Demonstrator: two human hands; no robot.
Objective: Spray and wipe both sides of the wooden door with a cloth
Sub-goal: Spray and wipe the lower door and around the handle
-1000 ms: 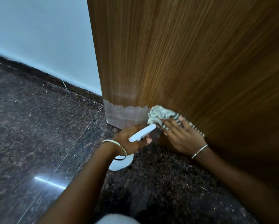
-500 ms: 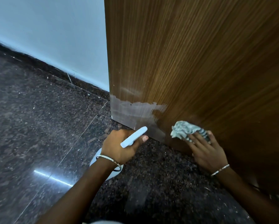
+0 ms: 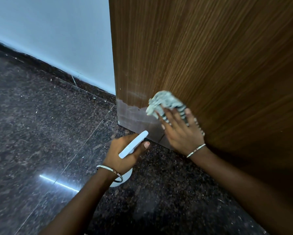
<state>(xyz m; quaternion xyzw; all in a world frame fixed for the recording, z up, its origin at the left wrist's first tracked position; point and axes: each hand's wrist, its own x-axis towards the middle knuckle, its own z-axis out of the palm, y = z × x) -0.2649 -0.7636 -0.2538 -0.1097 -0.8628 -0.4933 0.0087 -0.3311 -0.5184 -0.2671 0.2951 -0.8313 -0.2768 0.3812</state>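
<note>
Door: wooden door (image 3: 210,65), brown with vertical grain, fills the right and upper part of the view. Its free edge runs down the middle of the frame to a lower corner just above the floor.
Door corner: grey patch (image 3: 130,114) with a ragged upper border covers the bottom corner of the face. Faint pale smears show on the wood just above it.
Cloth: cloth (image 3: 164,103), pale grey-green with a dark striped part, lies against the door face low down, at the right end of the grey patch. The bunched part sticks out above the fingertips and the striped part sits under the fingers.
Right hand: right hand (image 3: 181,133) lies flat on the cloth, fingers straight and spread, pressing it to the door. It does not grip the cloth.
Left hand: left hand (image 3: 123,155) has its fingers curled round the neck of the spray bottle (image 3: 134,144), thumb alongside the head.
Spray bottle: white, with its head angled toward the bottom edge of the door. The rounded body shows below the wrist. Whether the base rests on the floor cannot be told.
Wrists: one thin metal bangle (image 3: 195,150) on the right wrist, another on the left.
Floor: floor (image 3: 40,133) is dark speckled polished stone with a thin joint line and a bright streak of reflected light.
Wall: wall (image 3: 49,39) is pale blue, with a dark skirting (image 3: 57,72) along its foot, left of the door.
</note>
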